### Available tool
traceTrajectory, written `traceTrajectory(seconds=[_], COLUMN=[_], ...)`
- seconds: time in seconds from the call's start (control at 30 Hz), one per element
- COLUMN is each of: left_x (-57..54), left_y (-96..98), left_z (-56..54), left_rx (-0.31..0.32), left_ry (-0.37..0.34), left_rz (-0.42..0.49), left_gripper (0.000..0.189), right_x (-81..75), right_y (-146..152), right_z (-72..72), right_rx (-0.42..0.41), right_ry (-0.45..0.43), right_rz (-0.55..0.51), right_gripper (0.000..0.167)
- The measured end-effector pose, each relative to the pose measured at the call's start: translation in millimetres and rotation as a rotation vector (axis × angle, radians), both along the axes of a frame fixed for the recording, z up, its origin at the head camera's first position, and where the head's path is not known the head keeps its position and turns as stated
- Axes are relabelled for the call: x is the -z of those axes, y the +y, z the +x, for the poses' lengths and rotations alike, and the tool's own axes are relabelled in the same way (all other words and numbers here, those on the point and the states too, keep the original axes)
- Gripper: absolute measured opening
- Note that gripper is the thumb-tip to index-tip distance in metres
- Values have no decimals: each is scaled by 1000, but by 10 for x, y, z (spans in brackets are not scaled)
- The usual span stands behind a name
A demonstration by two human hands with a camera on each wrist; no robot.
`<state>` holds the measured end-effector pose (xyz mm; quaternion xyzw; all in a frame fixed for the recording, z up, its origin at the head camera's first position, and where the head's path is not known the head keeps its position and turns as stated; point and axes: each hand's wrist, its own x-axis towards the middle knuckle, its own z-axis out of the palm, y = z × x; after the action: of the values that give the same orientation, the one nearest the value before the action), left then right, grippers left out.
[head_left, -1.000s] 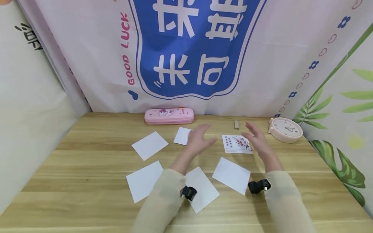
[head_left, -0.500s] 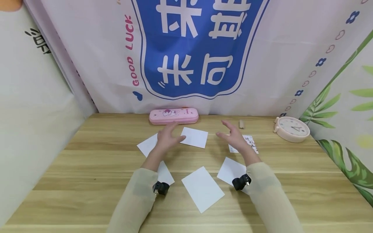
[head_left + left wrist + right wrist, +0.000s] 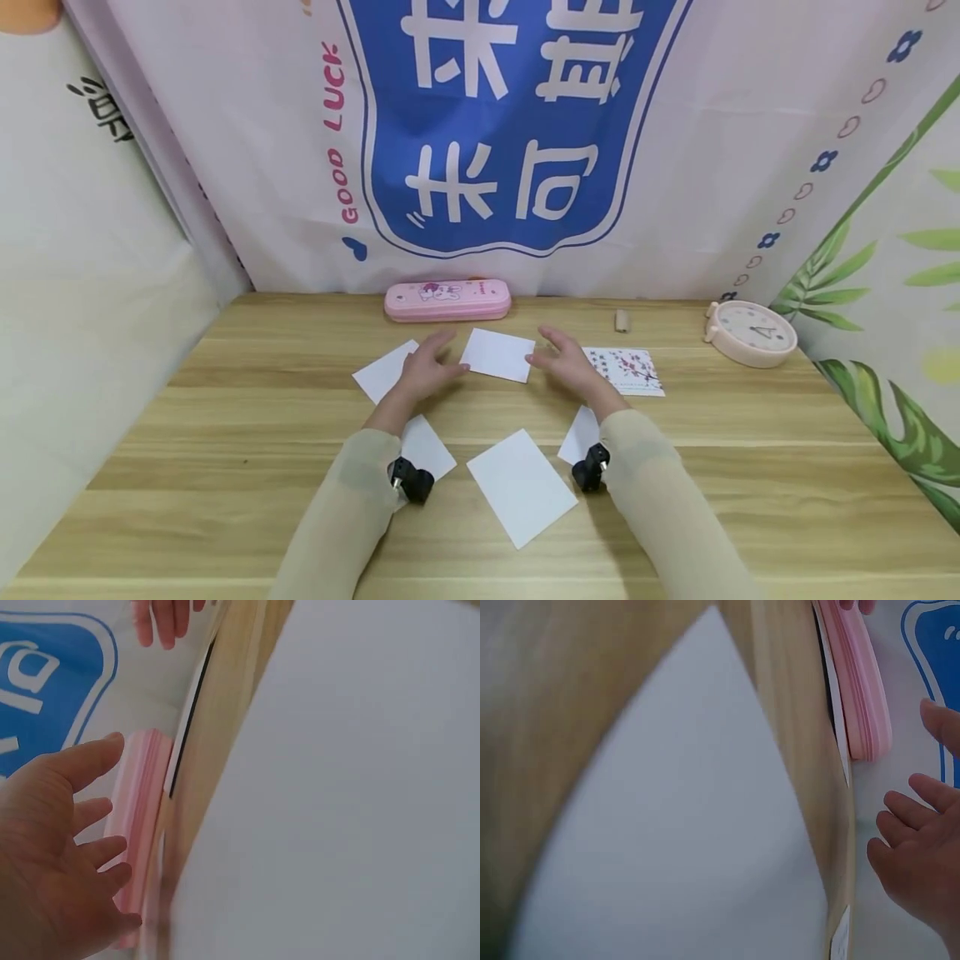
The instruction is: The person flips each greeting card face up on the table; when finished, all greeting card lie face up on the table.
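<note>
A plain white card (image 3: 498, 354) lies at the back middle of the table in the head view, just in front of the pink pencil case (image 3: 447, 302). My left hand (image 3: 426, 368) is at its left edge, partly over a second white card (image 3: 381, 372). On the other side, my right hand (image 3: 564, 363) is by its right edge, beside a card printed with red blossoms (image 3: 630, 372). Both thumb tips look close to the middle card; I cannot tell whether they touch it. Fingers are spread in the left wrist view (image 3: 60, 847) and the right wrist view (image 3: 922, 847).
Nearer the front lie more white cards: one in the centre (image 3: 522, 490), one under the left wrist (image 3: 426, 448) and one under the right wrist (image 3: 579, 435). A small tan block (image 3: 622, 321) and a pale pink clock (image 3: 752, 335) stand at the back right. Cloth (image 3: 675, 208) hangs behind.
Both hands first shifted left, uncovering the middle card. Since then the right hand has come down and inward to its right edge, and more of the blossom card shows. The cards have stayed put.
</note>
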<state>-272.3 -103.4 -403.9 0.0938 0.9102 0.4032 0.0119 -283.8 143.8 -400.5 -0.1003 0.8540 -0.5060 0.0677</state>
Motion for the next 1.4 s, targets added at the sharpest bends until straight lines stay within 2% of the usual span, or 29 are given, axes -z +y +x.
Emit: traceTrajectory(seconds=[0.27, 0.4, 0.57, 0.8, 0.97, 1.4], left_x=[178, 224, 254, 255, 242, 229], left_y=[-41, -24, -12, -9, -6, 2], left_z=[-35, -30, -6, 5, 1, -5], left_rx=[6, -22, -42, -40, -37, -45], left_ry=[68, 102, 140, 163, 151, 123], left_rz=[-93, -212, -326, -348, -358, -353], left_gripper=[62, 58, 54, 51, 50, 52], right_x=[143, 207, 273, 239, 199, 175], right_y=[-52, -64, -92, -125, -142, -146], right_z=[-61, -61, -53, -41, -46, -52], right_rx=[18, 5, -4, 10, -14, -55], right_ry=[3, 31, 110, 111, 103, 59], right_rz=[81, 130, 195, 371, 448, 482], right_gripper=[66, 66, 63, 68, 71, 70])
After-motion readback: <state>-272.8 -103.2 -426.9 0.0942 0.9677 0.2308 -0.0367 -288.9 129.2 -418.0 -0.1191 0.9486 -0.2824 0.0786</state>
